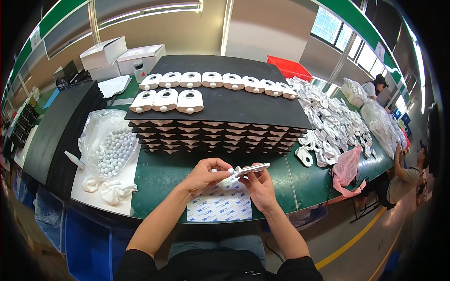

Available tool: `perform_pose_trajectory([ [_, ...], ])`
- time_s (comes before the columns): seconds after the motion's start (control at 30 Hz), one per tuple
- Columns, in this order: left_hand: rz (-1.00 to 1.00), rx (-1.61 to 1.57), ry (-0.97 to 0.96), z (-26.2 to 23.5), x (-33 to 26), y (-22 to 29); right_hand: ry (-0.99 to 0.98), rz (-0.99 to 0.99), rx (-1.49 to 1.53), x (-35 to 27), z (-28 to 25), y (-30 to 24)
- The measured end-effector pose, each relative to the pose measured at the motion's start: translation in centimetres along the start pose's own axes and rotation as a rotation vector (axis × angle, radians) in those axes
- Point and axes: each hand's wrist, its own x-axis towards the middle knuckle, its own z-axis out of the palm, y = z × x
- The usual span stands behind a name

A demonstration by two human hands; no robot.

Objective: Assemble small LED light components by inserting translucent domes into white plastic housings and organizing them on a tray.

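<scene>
your left fingers (219, 164) pinch a ball (231, 171); your right fingers (253, 179) grip the part (257, 167). ideally, keep the part steady and the ball squarely aligned.

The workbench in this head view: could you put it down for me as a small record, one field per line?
Left hand: left hand pinches a small white ball
Right hand: right hand holds a white part
Below the hands: printed sheet on a green table
Ahead: stack of black boards, white parts between layers
On top: white parts, back row eight, front row three
To the left: clear bag of white balls
To the right: heap of loose white parts; pink mesh
</scene>
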Motion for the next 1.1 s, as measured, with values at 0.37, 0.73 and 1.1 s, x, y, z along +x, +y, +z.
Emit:
perform_pose_trajectory([
  [0.37, 0.03, 0.094, 0.061, 0.6, -0.3, 0.4, -0.044, 0.018, -0.095, 0.2, 0.0, -0.8],
  [0.73, 0.382, 0.208, 0.195, -0.9, 0.8, -1.3, -0.221, -0.164, -0.542, 2.9, 4.8, -5.2],
  [1.1, -0.037, -0.619, 0.105, -1.9, 0.7, -0.4, -0.035, -0.245, -0.992, 15.4, 9.3, -11.0],
])
